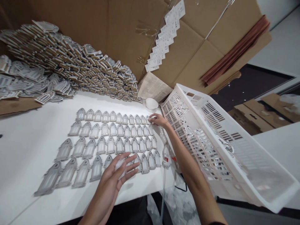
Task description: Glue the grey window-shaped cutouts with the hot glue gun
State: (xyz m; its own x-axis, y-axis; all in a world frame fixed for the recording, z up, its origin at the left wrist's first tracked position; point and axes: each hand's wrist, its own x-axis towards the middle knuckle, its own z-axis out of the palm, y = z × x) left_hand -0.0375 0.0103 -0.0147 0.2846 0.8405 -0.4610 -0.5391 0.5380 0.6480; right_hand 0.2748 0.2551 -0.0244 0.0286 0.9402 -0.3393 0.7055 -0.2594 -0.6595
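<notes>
Several rows of small grey arched, window-shaped pieces (pixel 101 145) lie flat on the white table. My left hand (pixel 114 175), palm up with fingers extended, holds a clump of white translucent material (pixel 120 165) under its thumb, above the front row. What the clump is made of cannot be made out. My right hand (pixel 157 120) reaches to the right end of the back row, its fingertips pinched together at the last arched piece there. Anything between those fingertips is too small to tell. A white glue gun (pixel 166 156) lies beside the rows, near my right forearm.
A tall stack of arched pieces (pixel 93 68) lines the cardboard (pixel 122 28) at the back, with a loose heap (pixel 28 79) at left. A small white bowl (pixel 152 103) stands behind my right hand. A white plastic crate (pixel 211 140) occupies the right side.
</notes>
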